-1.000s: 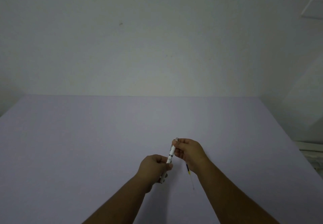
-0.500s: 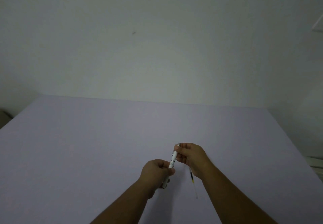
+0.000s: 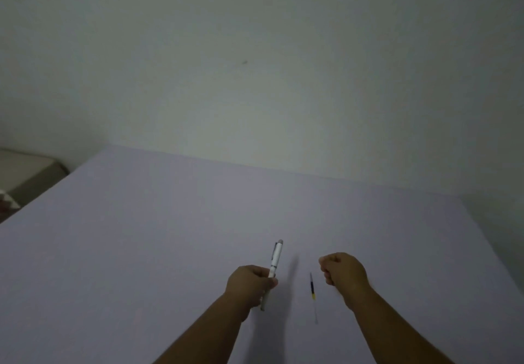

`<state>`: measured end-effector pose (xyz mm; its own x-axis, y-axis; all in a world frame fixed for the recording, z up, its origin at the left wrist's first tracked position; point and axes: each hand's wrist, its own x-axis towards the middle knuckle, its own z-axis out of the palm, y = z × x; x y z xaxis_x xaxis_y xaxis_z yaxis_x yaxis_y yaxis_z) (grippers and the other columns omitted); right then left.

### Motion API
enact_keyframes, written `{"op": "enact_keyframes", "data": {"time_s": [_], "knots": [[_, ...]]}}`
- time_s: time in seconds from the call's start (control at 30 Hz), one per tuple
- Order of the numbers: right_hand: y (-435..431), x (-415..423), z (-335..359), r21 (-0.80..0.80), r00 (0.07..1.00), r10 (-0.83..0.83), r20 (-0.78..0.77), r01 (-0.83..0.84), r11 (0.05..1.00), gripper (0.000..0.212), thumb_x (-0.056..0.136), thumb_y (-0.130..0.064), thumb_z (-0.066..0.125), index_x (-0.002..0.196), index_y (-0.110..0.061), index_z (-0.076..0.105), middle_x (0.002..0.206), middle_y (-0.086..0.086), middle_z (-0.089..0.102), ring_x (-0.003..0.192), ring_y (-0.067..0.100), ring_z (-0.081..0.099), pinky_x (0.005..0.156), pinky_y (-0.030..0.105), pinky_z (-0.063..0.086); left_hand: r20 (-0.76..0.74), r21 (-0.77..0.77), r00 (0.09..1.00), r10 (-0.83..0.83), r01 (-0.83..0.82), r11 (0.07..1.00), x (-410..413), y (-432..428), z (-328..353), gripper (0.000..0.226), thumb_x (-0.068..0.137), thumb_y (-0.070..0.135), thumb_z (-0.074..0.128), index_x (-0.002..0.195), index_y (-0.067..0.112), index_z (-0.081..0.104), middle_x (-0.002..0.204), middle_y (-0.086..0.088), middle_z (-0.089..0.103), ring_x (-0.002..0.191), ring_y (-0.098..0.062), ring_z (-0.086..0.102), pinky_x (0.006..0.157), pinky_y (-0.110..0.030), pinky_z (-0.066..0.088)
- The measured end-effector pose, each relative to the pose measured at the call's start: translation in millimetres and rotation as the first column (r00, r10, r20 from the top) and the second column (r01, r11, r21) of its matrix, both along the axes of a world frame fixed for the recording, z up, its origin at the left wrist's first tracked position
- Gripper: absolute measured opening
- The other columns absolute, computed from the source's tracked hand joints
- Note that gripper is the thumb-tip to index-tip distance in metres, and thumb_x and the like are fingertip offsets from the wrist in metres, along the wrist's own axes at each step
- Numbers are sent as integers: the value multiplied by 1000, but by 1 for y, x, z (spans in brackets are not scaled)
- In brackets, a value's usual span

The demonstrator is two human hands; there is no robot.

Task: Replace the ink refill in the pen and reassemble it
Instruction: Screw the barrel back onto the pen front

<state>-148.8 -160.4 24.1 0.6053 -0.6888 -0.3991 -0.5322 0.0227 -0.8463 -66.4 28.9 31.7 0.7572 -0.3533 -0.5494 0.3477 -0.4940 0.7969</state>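
Held in the left hand, lower centre of the frame: a white pen, gripped around its lower half, fingers wrapped tight. Long axis near upright, leaning slightly right; grey capped end up toward the top of the frame, lower end poking out beneath the fist. Middle of the barrel hidden by the fingers; printing on the barrel too small to read.

Just right of the pen, lying flat on the pale lilac table: a thin refill, long axis almost vertical in the frame, dark section at the upper end, yellow band below it, then a clear tail fading out and hard to trace.

Further right, apart from the refill: right hand, curled into a loose fist, nothing visible in it, edges blurred.

Both forearms cut off by the bottom edge.
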Motion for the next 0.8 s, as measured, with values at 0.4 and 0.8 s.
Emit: {"op": "enact_keyframes", "data": {"time_s": [0.4, 0.8], "knots": [[14, -3, -53, -213, 841, 215, -496, -358, 909, 16, 86, -20, 56, 83, -8, 66, 88, 8, 69, 99, 26, 67, 71, 26, 49, 82, 195, 996, -42, 25, 981, -8, -26, -42, 16, 68, 19, 76, 71, 28, 63, 75, 2, 66, 61, -9, 61, 45, -16, 47], [29, 10, -77, -219, 859, 110, -500, -249, 943, 23, 81, -18, 56, 94, -5, 69, 100, 12, 73, 95, 26, 69, 75, 29, 55, 180, 284, 973, -146, 90, 955, 0, -49, -68, 13, 73, 22, 69, 73, 29, 58, 73, 9, 59, 59, 1, 49, 36, -6, 33]]}}
